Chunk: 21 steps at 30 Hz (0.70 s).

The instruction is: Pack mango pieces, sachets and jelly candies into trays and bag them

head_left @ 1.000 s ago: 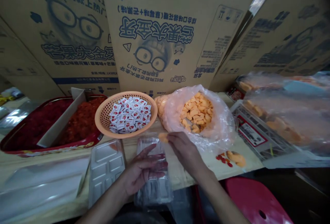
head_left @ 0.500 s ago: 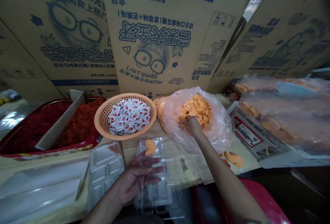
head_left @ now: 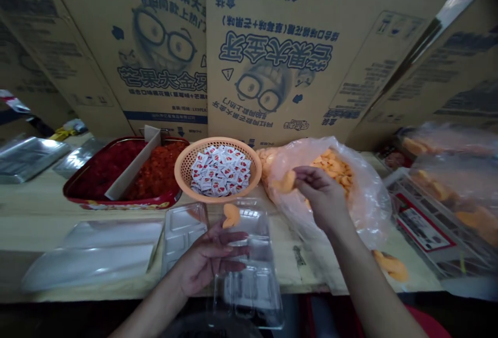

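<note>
pinching an orange piece (head_left: 287,182) – right hand (head_left: 323,197); left hand (head_left: 206,260) spread, hold unclear – upside-down carton (head_left: 274,63) reads "芒果大金牙".

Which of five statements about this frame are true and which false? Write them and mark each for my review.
1. The right hand holds an orange piece. True.
2. The white packets lie in the red tub. False: they lie in the perforated basket.
3. The red tub stands left of the basket. True.
4. The plastic bag is tied shut. False: its mouth is open.
5. A divider crosses the red tub. True.
</note>
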Each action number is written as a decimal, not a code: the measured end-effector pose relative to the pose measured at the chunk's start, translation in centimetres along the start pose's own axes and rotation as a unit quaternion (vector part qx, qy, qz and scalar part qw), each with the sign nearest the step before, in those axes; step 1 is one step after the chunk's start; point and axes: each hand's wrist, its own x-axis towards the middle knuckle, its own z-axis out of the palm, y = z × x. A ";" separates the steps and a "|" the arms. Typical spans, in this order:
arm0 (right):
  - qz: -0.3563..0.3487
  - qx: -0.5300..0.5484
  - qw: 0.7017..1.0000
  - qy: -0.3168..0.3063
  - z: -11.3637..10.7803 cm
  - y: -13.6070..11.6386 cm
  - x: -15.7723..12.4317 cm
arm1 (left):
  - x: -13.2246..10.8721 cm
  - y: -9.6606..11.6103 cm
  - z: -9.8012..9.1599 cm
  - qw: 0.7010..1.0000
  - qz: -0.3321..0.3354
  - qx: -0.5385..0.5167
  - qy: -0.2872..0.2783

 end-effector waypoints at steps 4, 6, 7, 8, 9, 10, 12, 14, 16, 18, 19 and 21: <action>0.121 0.069 0.965 -0.222 5.2 -1.6 -2.0 | -1.1 0.9 -0.3 1.000 0.023 -0.006 0.014; 0.126 0.028 0.951 -0.282 7.4 -0.8 -2.3 | -1.8 1.3 -0.8 0.999 0.036 -0.008 0.026; 0.104 -0.009 0.949 -0.298 8.3 -0.4 -2.3 | -2.1 1.4 -1.1 0.999 0.042 -0.010 0.032; 0.066 -0.047 0.948 -0.307 9.1 0.0 -2.3 | -2.4 1.6 -1.4 0.998 0.049 -0.014 0.037; 0.021 -0.079 0.947 -0.310 9.9 0.3 -2.4 | -2.7 1.8 -1.9 0.997 0.057 -0.019 0.041; -0.026 -0.101 0.945 -0.311 10.5 0.5 -2.5 | -3.0 1.9 -2.3 0.997 0.064 -0.025 0.045; -0.103 -0.114 0.935 -0.321 11.6 0.4 -2.8 | -3.5 2.3 -3.2 0.995 0.075 -0.034 0.056; -0.145 -0.107 0.919 -0.351 12.4 0.1 -2.9 | -4.1 2.7 -4.0 0.994 0.081 -0.038 0.069; -0.169 -0.099 0.911 -0.362 13.3 0.0 -2.5 | -4.7 3.1 -4.6 0.992 0.089 -0.039 0.079; -0.176 -0.119 0.918 -0.336 14.4 0.4 -1.1 | -5.5 3.6 -5.4 0.991 0.097 -0.038 0.086; -0.175 -0.160 0.916 -0.324 15.1 0.8 -0.2 | -5.9 3.8 -5.8 0.990 0.103 -0.038 0.089; -0.165 -0.278 0.885 -0.334 16.7 2.0 2.1 | -6.8 4.2 -6.9 0.988 0.116 -0.042 0.091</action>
